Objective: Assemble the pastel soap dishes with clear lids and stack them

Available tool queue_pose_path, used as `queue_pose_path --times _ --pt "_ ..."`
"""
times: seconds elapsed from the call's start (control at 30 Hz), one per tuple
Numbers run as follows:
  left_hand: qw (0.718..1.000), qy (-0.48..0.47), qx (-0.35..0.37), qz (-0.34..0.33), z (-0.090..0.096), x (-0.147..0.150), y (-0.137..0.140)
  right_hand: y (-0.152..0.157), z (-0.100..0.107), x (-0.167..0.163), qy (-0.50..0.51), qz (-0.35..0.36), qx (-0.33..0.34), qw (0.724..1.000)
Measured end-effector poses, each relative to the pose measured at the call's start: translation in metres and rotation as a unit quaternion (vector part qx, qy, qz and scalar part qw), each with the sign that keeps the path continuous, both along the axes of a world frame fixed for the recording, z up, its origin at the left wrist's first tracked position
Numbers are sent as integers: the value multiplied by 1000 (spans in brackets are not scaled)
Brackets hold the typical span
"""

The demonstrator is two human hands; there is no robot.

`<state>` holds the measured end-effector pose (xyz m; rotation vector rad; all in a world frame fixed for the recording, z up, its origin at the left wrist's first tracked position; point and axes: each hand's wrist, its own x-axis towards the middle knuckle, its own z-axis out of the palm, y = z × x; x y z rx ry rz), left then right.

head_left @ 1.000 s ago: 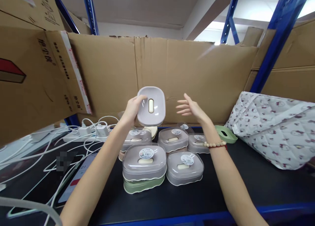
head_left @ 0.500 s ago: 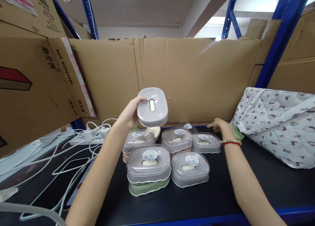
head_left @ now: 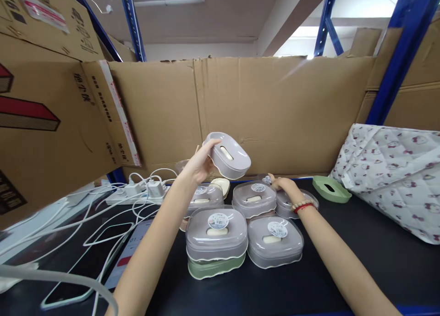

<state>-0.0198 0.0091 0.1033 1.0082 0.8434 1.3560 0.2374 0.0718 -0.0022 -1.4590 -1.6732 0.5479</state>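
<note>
My left hand (head_left: 202,163) is closed around the near-left edge of a translucent grey lid (head_left: 233,158) with a cream handle, held tilted above the other boxes. My right hand (head_left: 283,185) reaches to the back, its fingers stretched out at the edge of a clear lid with a round sticker (head_left: 266,180); their tips are partly hidden. Below its wrist lies another grey lidded box (head_left: 287,206). Nearer me are a grey lid over a green base (head_left: 216,268), a stickered grey box (head_left: 275,247) and a grey box behind (head_left: 252,201).
A green slotted tray (head_left: 332,190) lies at the right beside a white patterned bag (head_left: 398,178). Behind the boxes is a cream piece (head_left: 222,185). Cardboard (head_left: 275,114) walls the back. White cables (head_left: 113,229), a power strip (head_left: 151,192) and phones (head_left: 127,254) fill the left.
My left hand has turned and tilted the lid, moving it slightly right. My right hand has moved left from the green tray to the clear lid at the back. The view has shifted slightly.
</note>
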Motion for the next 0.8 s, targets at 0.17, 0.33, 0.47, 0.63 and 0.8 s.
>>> queue_pose_path --times 0.17,0.33,0.47,0.63,0.8 --pt "1000 1 16 -25 -5 0 6 -13 32 19 -150 -72 -163 972" --pt "999 -21 27 -14 -5 -1 9 -37 78 19 -181 -99 6 979" --pt "998 -19 63 -1 -7 2 8 -60 99 -20 -34 18 125 991" --pt "995 -13 95 -7 -8 9 1 -67 97 -70 11 200 156 967" --pt "996 -5 85 -6 -7 11 -2 -63 91 -79 30 242 154 958"
